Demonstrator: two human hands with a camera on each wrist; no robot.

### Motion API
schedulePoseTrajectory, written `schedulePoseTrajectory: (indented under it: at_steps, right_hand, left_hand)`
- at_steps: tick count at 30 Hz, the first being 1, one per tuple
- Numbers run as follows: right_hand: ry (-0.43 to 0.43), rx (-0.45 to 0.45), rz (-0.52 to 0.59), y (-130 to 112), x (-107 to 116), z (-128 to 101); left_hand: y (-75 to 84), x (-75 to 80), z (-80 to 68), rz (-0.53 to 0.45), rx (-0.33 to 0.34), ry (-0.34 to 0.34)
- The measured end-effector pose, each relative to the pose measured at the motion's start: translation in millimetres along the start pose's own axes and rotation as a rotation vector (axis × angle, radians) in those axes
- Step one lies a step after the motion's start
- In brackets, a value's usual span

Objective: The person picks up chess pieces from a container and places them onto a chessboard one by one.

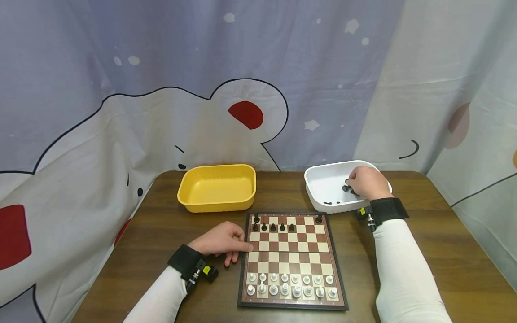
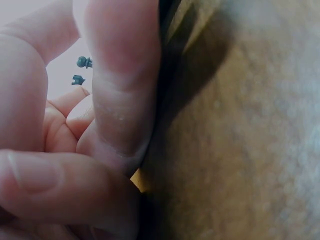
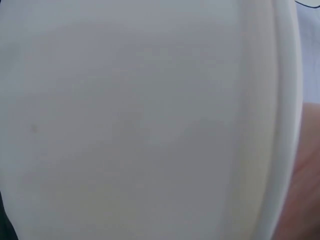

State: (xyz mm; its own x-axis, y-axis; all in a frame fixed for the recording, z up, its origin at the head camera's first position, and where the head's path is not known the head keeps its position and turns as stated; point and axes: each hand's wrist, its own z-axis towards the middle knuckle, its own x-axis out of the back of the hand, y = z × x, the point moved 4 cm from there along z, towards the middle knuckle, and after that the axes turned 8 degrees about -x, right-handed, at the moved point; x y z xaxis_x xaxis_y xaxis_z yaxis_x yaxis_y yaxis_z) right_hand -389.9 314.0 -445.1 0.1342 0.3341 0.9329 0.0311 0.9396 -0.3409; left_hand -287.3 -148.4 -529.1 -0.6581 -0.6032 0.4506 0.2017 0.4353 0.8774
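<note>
A folding chessboard [image 1: 296, 246] lies on the table. White chess pieces [image 1: 285, 289] stand in two rows along its near side. Black pawns [image 1: 273, 228] form part of a row near the far side, with a black piece [image 1: 256, 218] at the far left corner and another black piece [image 1: 319, 219] toward the far right. My left hand [image 1: 222, 242] rests at the board's left edge, one finger extended onto the squares. Inside the white bin [image 1: 319, 181], my right hand [image 1: 367, 182] seems to pinch a small black chess piece [image 1: 346, 181]; the fingertips are partly hidden.
Loose black pieces [image 1: 345, 188] lie in the white bin around the right fingers. A yellow bin [image 1: 216, 207] stands behind the board on the left. Behind the brown wooden table [image 1: 278, 190] hangs a printed curtain [image 1: 315, 80].
</note>
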Motion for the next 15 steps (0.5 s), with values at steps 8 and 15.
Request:
schedulePoseTrajectory:
  at_steps: [8,15]
  right_hand:
    - [0.038,0.019,0.056,-6,3,-1]
    - [0.027,0.021,0.119,-18,9,-4]
  left_hand:
    - [1.0,-0.5,-0.3,-0.007,-0.002,-0.001]
    - [0.7,-0.2,-0.7,-0.01,-0.006,-0.001]
